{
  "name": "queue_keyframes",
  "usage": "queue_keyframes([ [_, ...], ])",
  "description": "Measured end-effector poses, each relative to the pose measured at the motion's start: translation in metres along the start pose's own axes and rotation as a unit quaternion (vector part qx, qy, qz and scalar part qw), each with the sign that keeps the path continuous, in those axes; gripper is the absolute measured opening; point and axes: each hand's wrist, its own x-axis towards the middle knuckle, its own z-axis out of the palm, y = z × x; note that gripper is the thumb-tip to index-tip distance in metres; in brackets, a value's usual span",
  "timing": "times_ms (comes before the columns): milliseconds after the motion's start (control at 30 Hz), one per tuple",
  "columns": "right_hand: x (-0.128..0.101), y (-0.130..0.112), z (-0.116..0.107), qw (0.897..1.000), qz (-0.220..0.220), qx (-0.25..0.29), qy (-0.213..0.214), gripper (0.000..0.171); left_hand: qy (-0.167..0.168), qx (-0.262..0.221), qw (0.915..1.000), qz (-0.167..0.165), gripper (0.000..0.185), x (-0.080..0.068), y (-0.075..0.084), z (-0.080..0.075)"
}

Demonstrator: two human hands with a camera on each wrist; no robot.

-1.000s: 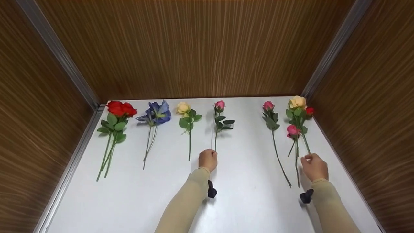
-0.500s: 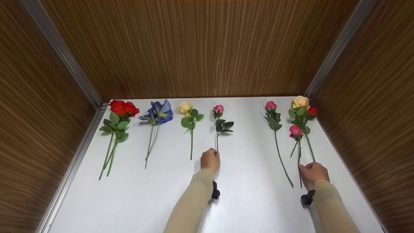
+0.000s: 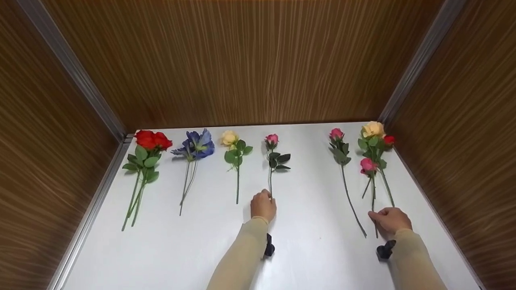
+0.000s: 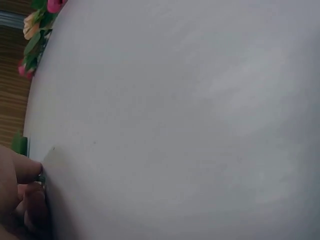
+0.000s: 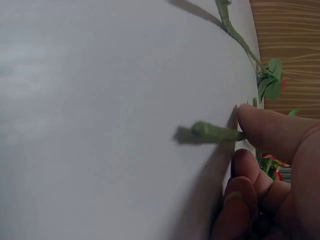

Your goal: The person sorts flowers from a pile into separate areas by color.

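Note:
My left hand pinches the lower stem of a pink rose in the middle of the white table; in the left wrist view, a bit of green shows between the fingertips. At the right, my right hand has thumb and fingers at the lower stem of another pink rose. That stem's cut end pokes out between thumb and fingers in the right wrist view. Just beyond lie a peach rose and a red flower, their blooms close together.
To the left lie red roses, blue flowers and a pale yellow rose. Between my hands lies a third pink rose, its stem curving toward me. Wood-grain panels wall the table at the back and both sides.
My right hand has moved from the peach rose's stem down and left to the pink rose's stem. My left hand has drawn its pink rose slightly toward me.

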Motion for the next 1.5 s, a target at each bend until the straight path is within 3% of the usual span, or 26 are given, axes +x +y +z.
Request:
queue_keyframes([
  [367,0.000,0.004,-0.001,1.000,0.002,0.006,0.002,0.049,0.007,0.015,0.9994,-0.030,0.014,0.012,0.008,0.000],
  [733,-0.003,0.002,0.001,1.000,-0.001,0.016,0.006,0.045,0.029,0.027,0.9971,-0.066,0.023,0.007,0.007,0.007],
  [867,-0.003,0.002,0.002,1.000,0.001,0.022,0.002,0.048,0.035,0.018,0.9973,-0.063,0.022,0.004,0.006,0.006],
  [1133,0.001,0.004,-0.001,1.000,-0.007,0.017,0.009,0.050,0.046,0.010,0.9987,-0.021,0.016,-0.002,0.005,0.006],
  [1500,0.000,0.005,0.002,1.000,0.000,0.031,0.003,0.055,0.029,-0.003,0.9993,-0.023,0.011,-0.005,0.004,0.002],
])
